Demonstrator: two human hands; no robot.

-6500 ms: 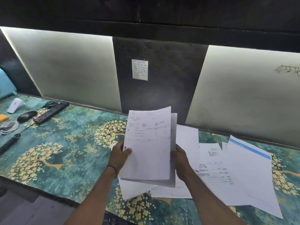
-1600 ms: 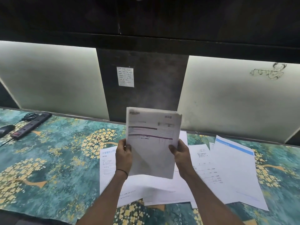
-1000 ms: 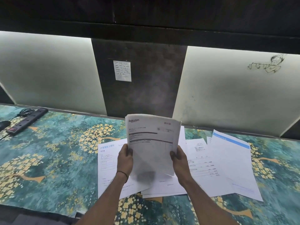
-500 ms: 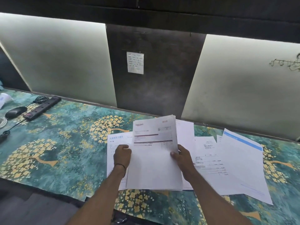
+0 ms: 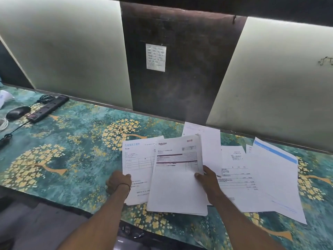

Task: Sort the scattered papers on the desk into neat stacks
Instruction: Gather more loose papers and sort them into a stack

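A thin stack of white sheets (image 5: 177, 186), topped by a Rakuten invoice, lies low over the desk at the middle. My right hand (image 5: 207, 179) grips its right edge, thumb on top. My left hand (image 5: 118, 180) pinches the left edge of a blue-headed form (image 5: 137, 159) that lies on the desk, partly under the stack. More loose papers spread to the right: a printed sheet (image 5: 236, 170), a sheet with a blue band (image 5: 277, 177) and a plain sheet (image 5: 207, 139) behind.
The desk (image 5: 75, 152) has a teal cover with gold trees. At far left lie a black power strip (image 5: 47, 108), a black mouse (image 5: 17, 112) and cables (image 5: 5, 138). A small note (image 5: 155, 57) hangs on the dark back panel. The desk's front edge runs just below the papers.
The stack came down from upright in front of me to nearly flat over the desk. My left hand left the stack and took the edge of the blue-headed form.
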